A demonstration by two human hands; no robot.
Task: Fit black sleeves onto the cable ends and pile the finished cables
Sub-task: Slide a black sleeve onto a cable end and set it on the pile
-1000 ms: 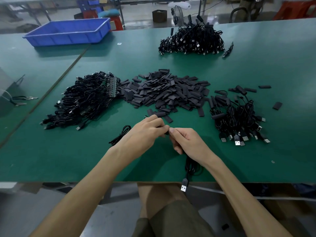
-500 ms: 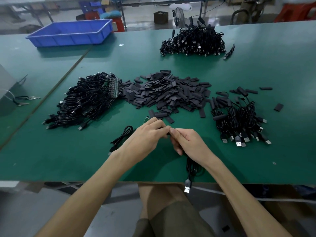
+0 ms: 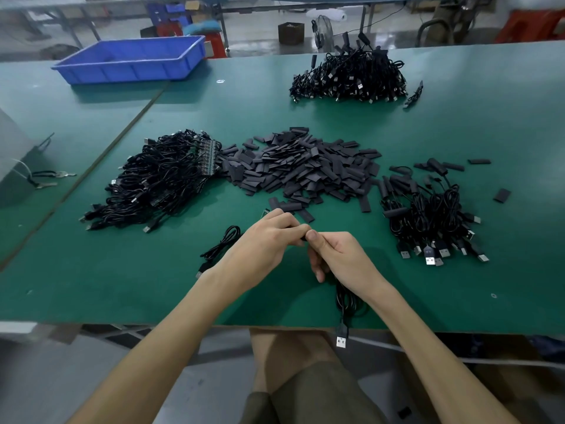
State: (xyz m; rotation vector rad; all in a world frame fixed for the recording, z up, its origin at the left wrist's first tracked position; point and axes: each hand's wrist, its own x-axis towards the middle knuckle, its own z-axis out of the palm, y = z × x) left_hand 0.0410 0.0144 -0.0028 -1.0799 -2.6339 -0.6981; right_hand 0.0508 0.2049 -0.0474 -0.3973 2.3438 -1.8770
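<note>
Fingers [image 3: 287,223] of the left hand [image 3: 260,243] and right hand [image 3: 339,255] curl closed, pinching a black sleeve [image 3: 303,238] and cable [image 3: 343,301] between them.

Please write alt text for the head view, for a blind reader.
Left hand and right hand pinch one end of a black cable above a green table; its USB plug hangs over the near edge. Cable piles and loose sleeves lie beyond.

You're at a factory assembly bench [image 3: 91,286], long and green-topped, heaped with bulk cables [image 3: 159,179] and loose sleeves [image 3: 305,169]. A blue bin [image 3: 131,67] sits at its far corner, with bare concrete floor [image 3: 260,32] beyond.
</note>
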